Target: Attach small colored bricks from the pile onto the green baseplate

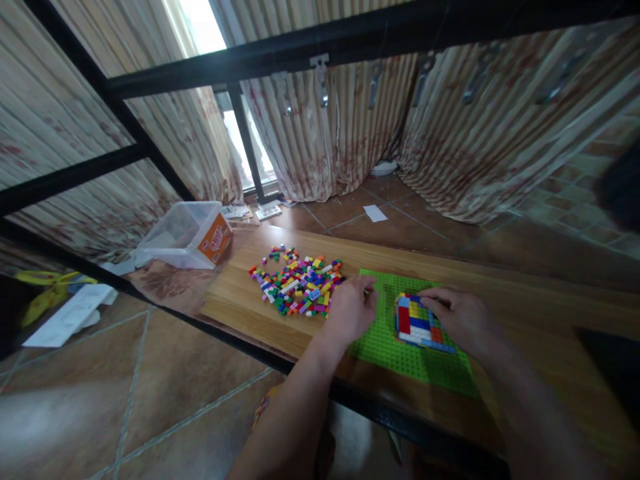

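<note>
A build of toy bricks (417, 322) in red, blue, white, yellow and orange lies on a green baseplate (387, 357), right of its middle. My right hand (465, 320) reaches over the build's upper right side. Its thumb and finger are closed together at the edge of the bricks, hiding whatever may be between them. Over the baseplate's left edge is my left hand (351, 308), loosely curled with the fingertips apart. No brick can be made out in it. Just left of that hand spreads a pile of loose toy bricks (300, 281) in many colours, partly hidden by it.
The wooden table (280, 337) carries the bricks and baseplate. A clear plastic box (173, 233) with an orange label stands beyond its left end. A black metal bar (350, 43) crosses overhead with several hanging clips. Curtains (320, 133) hang behind, and a dark object (613, 357) sits at the right.
</note>
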A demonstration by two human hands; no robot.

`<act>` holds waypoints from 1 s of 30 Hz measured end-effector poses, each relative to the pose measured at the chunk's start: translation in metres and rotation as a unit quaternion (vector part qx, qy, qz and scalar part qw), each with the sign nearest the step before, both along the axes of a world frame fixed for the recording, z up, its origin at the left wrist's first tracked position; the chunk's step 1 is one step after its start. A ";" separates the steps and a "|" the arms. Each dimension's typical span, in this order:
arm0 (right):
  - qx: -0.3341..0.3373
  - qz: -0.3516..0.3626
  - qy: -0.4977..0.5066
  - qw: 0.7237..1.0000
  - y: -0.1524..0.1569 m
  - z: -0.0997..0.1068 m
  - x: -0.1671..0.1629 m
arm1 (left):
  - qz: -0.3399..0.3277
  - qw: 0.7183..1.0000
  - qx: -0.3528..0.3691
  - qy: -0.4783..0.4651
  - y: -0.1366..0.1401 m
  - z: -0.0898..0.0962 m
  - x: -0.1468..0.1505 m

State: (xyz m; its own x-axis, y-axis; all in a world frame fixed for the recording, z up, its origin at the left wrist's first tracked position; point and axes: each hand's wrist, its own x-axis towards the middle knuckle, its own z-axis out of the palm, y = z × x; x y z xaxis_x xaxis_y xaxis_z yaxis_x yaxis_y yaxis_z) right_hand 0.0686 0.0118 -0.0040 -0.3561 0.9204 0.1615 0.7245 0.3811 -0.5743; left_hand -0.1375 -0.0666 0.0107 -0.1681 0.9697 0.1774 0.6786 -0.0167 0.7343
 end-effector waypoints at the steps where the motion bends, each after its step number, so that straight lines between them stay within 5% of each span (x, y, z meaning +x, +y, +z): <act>1: -0.005 0.001 0.000 1.000 0.000 0.000 0.001 | 0.030 0.999 -0.004 0.018 -0.001 0.003 -0.009; 6: -0.005 0.006 0.001 1.000 -0.001 0.006 0.001 | 0.166 0.967 -0.072 0.177 -0.012 0.009 -0.051; 10: -0.002 -0.012 0.010 1.000 -0.002 0.013 0.001 | 0.180 0.944 -0.103 0.258 -0.018 0.006 -0.064; 17: -0.005 -0.064 0.025 0.998 -0.003 0.024 0.006 | 0.174 0.943 -0.098 0.268 -0.016 0.006 -0.067; 21: 0.006 -0.090 0.096 0.991 -0.006 0.030 0.004 | 0.153 0.970 -0.022 0.187 -0.011 0.015 -0.055; 24: -0.021 -0.052 0.185 0.981 -0.012 0.034 -0.003 | 0.037 0.998 0.001 0.047 -0.009 0.020 -0.030; 30: -0.082 0.090 0.211 0.970 -0.024 0.039 -0.015 | -0.103 0.986 0.018 -0.127 -0.007 0.015 0.020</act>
State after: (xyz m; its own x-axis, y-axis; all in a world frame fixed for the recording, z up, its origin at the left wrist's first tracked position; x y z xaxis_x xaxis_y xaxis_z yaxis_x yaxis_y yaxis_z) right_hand 0.0536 -0.0121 0.0351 -0.4472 0.8753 0.1841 0.3426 0.3578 -0.8687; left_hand -0.1175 -0.0738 0.0256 -0.0118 0.9817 0.1903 0.4520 -0.1645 0.8767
